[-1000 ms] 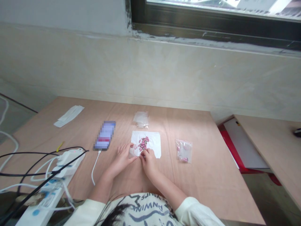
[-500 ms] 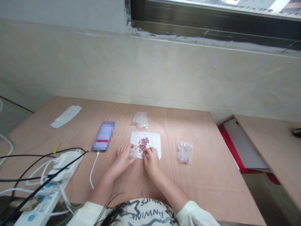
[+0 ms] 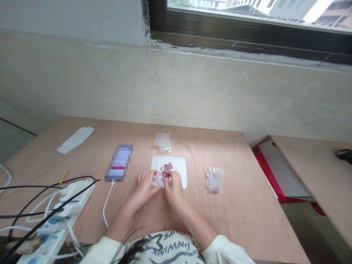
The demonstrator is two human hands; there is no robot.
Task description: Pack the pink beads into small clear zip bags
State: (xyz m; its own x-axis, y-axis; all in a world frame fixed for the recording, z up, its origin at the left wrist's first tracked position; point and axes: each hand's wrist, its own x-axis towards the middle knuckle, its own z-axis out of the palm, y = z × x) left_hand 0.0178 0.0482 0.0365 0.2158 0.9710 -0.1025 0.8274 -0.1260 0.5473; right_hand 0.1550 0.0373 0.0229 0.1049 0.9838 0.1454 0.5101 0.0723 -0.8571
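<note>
A white sheet (image 3: 180,167) lies in the middle of the wooden table (image 3: 233,205) with a small pile of pink and metal beads (image 3: 166,168) on it. My left hand (image 3: 145,185) rests at the sheet's near left corner, fingers curled, pinching a thin pink thread. My right hand (image 3: 172,185) sits beside it at the sheet's near edge, fingertips pinched together at the beads. What they pinch is too small to make out. The two hands nearly touch.
A clear bag with pink beads (image 3: 213,178) lies right of the sheet, another clear bag (image 3: 163,142) behind it. A phone (image 3: 119,167) with a white cable lies left. A power strip (image 3: 66,205) with cables fills the near left. Folded white paper (image 3: 75,139) sits far left.
Both hands have stayed at the sheet's near edge. The right hand shifted slightly left toward the left hand; the view tilted a little.
</note>
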